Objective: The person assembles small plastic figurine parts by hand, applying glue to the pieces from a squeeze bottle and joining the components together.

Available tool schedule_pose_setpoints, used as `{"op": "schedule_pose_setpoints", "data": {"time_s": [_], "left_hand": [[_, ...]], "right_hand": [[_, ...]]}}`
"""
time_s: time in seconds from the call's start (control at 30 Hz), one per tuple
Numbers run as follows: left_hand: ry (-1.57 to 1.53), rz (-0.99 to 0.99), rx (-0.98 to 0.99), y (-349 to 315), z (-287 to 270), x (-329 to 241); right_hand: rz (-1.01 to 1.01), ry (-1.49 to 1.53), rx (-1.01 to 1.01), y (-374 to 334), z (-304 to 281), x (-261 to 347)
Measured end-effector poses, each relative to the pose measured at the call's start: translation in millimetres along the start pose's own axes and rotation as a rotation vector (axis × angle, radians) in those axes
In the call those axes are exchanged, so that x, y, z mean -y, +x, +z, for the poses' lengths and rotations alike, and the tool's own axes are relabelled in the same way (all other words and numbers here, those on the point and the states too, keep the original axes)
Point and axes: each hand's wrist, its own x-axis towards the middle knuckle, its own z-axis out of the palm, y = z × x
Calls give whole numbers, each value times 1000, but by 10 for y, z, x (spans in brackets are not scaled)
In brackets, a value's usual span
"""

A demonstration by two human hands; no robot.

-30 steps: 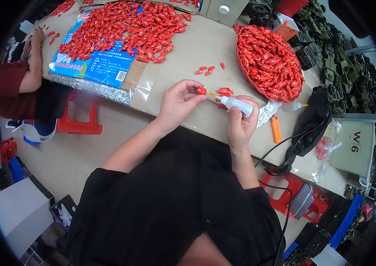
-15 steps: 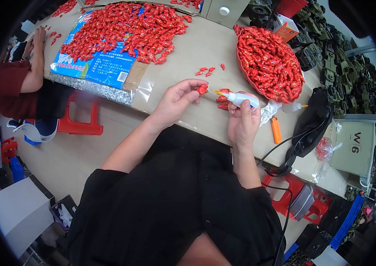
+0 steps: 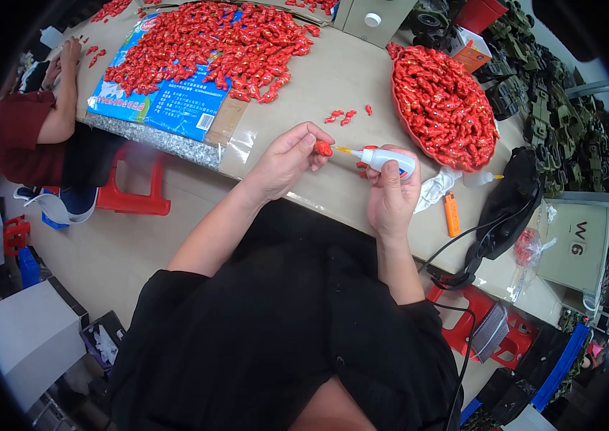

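Note:
My left hand [image 3: 287, 162] pinches a small red figurine [image 3: 323, 148] between thumb and fingertips, above the table's near edge. My right hand [image 3: 395, 194] is wrapped round a white squeeze bottle [image 3: 389, 161] with a narrow yellow nozzle, tilted toward the figurine. The nozzle's tip is at the figurine's right end; whether they touch is too small to tell. Behind the bottle, red pieces [image 3: 363, 173] on the table are partly hidden. A little farther off lie several loose red figurines [image 3: 348, 117].
A red bowl [image 3: 399, 108] heaped with red figurines stands right. Many more figurines [image 3: 211, 50] cover blue cardboard [image 3: 182, 109] at left. Near my right hand lie a white cloth [image 3: 434, 189], an orange lighter [image 3: 452, 214] and a black bag [image 3: 513, 205] with cables. Another person [image 3: 28, 133] sits far left.
The bottle's nozzle has come closer to the figurine in my left hand. The figurine has turned slightly, and the bottle now covers more of the red pieces behind it.

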Motion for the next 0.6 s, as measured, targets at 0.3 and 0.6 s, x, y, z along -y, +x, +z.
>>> {"op": "schedule_pose_setpoints", "data": {"time_s": [0.3, 0.6], "left_hand": [[60, -6, -15, -5, -6, 17], [96, 3, -12, -19, -17, 28]], "right_hand": [[-34, -79, 10, -2, 8, -6], [-52, -136, 8, -13, 10, -23]]}}
